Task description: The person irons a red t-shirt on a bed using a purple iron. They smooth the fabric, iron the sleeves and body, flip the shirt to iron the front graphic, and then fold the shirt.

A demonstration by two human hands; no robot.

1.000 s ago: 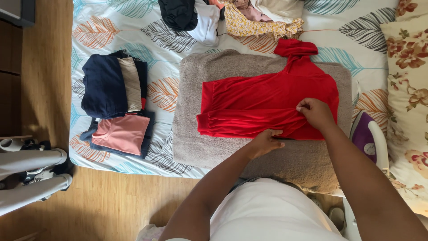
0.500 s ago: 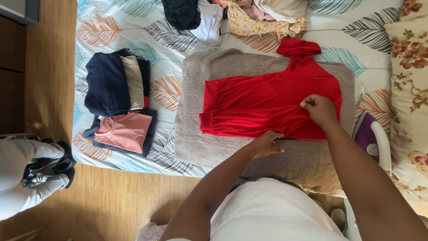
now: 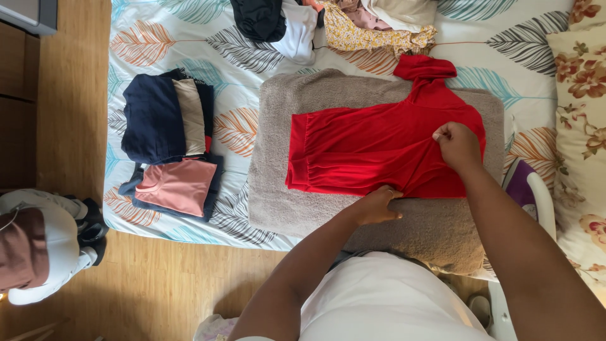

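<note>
A plain red garment [image 3: 379, 148] is spread on a grey-brown towel [image 3: 315, 208]. The bedsheet [image 3: 164, 38] is patterned with orange, teal and dark leaves on white. Navy and beige clothes [image 3: 165, 117] and a pink piece [image 3: 173, 186] are stacked; the pillow [image 3: 577, 113] is flowered.

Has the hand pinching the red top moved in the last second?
Barely. The right hand stays pinching the red top on the grey towel; the camera shifted instead.

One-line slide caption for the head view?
Both hands, left and right, pinch a red garment spread on a grey towel.
</note>
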